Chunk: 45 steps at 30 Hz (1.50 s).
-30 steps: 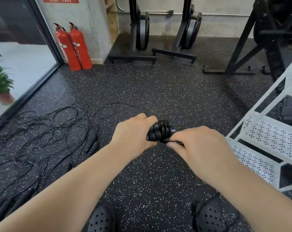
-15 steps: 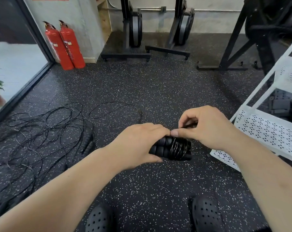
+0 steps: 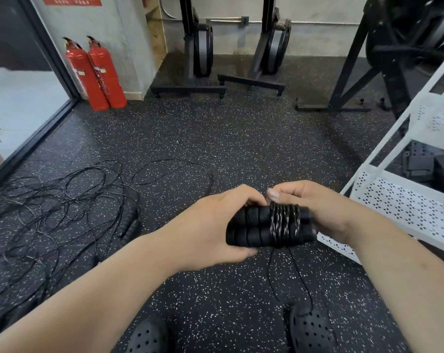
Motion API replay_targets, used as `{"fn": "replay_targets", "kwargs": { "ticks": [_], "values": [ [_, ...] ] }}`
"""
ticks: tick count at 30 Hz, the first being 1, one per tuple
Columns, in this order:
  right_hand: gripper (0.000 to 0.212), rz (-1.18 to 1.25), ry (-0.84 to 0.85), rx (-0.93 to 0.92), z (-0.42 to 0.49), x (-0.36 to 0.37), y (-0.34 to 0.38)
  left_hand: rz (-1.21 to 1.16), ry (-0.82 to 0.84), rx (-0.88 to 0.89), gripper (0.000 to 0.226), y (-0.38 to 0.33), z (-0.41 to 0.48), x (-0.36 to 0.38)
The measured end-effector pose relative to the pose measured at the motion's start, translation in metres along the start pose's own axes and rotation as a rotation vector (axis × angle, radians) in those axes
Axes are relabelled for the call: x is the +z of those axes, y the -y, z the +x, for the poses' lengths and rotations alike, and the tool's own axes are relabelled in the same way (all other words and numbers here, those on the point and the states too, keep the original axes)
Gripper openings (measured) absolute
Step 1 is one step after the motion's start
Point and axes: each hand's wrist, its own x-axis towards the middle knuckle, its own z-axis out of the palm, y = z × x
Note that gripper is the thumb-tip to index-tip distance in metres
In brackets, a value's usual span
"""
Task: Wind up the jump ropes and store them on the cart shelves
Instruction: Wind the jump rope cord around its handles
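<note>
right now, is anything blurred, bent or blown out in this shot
Head view: left hand, right hand and the rope are sharp; the wide lens leans and bows the cart posts and the door frame near the edges; daylight beyond the glass at left is washed out; the cord catches small glints; floor shadows are soft.
</note>
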Motion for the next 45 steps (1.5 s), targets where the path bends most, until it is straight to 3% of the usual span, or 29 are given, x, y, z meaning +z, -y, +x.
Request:
{"fn": "replay_targets", "kwargs": {
  "ticks": [4, 7, 10, 12, 18, 21, 24, 28, 34, 40, 45],
  "values": [
    [0.029, -0.011, -0.158, 0.033, 0.011, 0.022, -0.01, -0.109, -0.174, -0.071, 0.064, 0.003, 0.0, -0.006],
    [0.041, 0.005, -0.306, 0.129, 0.015, 0.045, -0.011, -0.134, -0.299, -0.111, 0.06, 0.006, 0.004, -0.008],
    [0.056, -0.03, -0.294, 0.119, 0.016, 0.062, -0.009, -0.067, -0.344, -0.155, 0.059, 0.015, 0.009, -0.007],
    [0.057, -0.176, -0.276, 0.107, 0.017, 0.068, -0.011, -0.035, -0.356, -0.195, 0.059, 0.025, 0.011, -0.006],
    [0.034, -0.799, -0.216, 0.06, 0.003, 0.083, -0.007, 0.091, -0.32, -0.333, 0.065, 0.05, 0.017, -0.003],
    [0.028, -1.082, -0.288, -0.021, -0.01, 0.087, 0.006, 0.167, -0.243, -0.434, 0.074, 0.059, 0.019, 0.0],
    [0.034, -1.225, -0.364, -0.12, -0.016, 0.08, 0.023, 0.259, -0.142, -0.449, 0.061, 0.064, 0.021, 0.006],
    [0.033, -1.152, -0.443, -0.227, -0.011, 0.059, 0.026, 0.352, -0.033, -0.35, 0.047, 0.053, 0.02, 0.012],
    [0.021, -0.955, -0.412, -0.283, -0.001, 0.034, 0.014, 0.507, 0.073, -0.213, 0.051, 0.041, 0.015, 0.021],
    [0.017, -0.807, -0.294, -0.309, 0.007, 0.019, 0.008, 0.485, 0.163, -0.085, 0.05, 0.028, 0.015, 0.022],
    [0.024, -0.551, -0.179, -0.194, 0.004, 0.0, 0.009, 0.405, 0.134, -0.025, 0.053, 0.02, 0.015, 0.021]
  ]
}}
